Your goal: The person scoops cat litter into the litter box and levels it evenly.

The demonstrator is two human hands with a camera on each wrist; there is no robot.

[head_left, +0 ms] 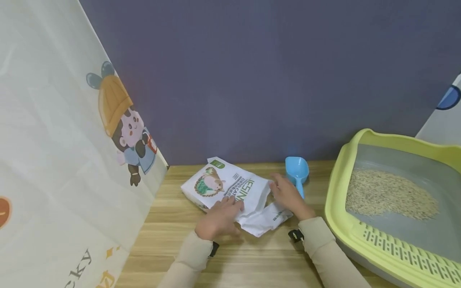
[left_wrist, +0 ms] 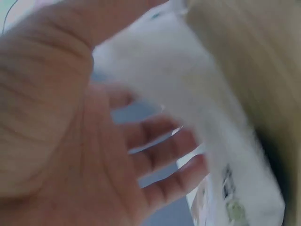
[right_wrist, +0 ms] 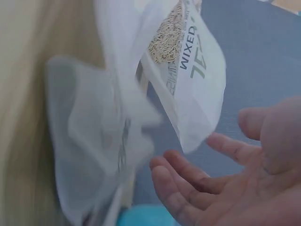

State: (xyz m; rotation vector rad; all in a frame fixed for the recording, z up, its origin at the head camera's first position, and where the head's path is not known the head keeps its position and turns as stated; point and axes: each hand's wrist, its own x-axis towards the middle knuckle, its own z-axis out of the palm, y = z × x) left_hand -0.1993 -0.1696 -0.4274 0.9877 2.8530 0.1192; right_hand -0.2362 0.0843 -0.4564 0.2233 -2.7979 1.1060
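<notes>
A white cat litter bag (head_left: 205, 182) with a printed cat and green lettering lies on its side on the wooden table. Its torn mouth faces right, and pale pellets (right_wrist: 165, 42) show inside it in the right wrist view. My left hand (head_left: 220, 218) is at the bag's near side, fingers loosely extended and overlapping the printed front. At the mouth's upper edge is my right hand (head_left: 288, 196), its fingers spread and one fingertip right at the bag's corner. A loose white flap (head_left: 264, 220) of the bag spreads on the table between both hands.
A blue scoop (head_left: 297, 168) lies behind my right hand, near the dark wall. To the right stands a yellow-rimmed litter box (head_left: 336, 192) with pellets (head_left: 392, 194) heaped on its grey floor. A white printed curtain (head_left: 72, 140) borders the table's left edge (head_left: 151, 216).
</notes>
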